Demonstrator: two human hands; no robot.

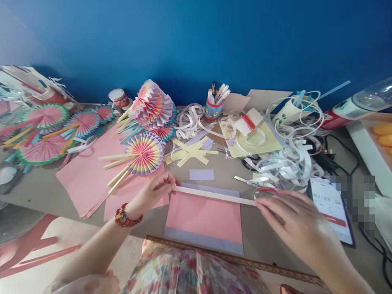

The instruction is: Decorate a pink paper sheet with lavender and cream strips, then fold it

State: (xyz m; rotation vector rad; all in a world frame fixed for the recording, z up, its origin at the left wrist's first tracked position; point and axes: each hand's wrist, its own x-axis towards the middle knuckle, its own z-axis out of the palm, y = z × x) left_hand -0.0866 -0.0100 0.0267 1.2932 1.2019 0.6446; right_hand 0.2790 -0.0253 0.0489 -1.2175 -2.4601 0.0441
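My left hand [156, 190] pinches the left end of a long white tape strip [214, 195] stretched across the top edge of a pink paper sheet [204, 215] that lies on a lavender sheet [203, 241]. My right hand [290, 218] is closed on the strip's right end, beside a small tape roll [266, 191]. A red bead bracelet [126, 218] is on my left wrist. The strip lies level just above the pink sheet's top edge.
Folded rainbow paper fans [145, 153] and pink fans [45, 134] fill the left of the table, over a pink paper stack [84, 179]. Curled white backing strips [288, 159], a pen cup [213, 108], yellow strips [190, 153] and a phone [332, 208] lie behind and right. A blue wall stands behind.
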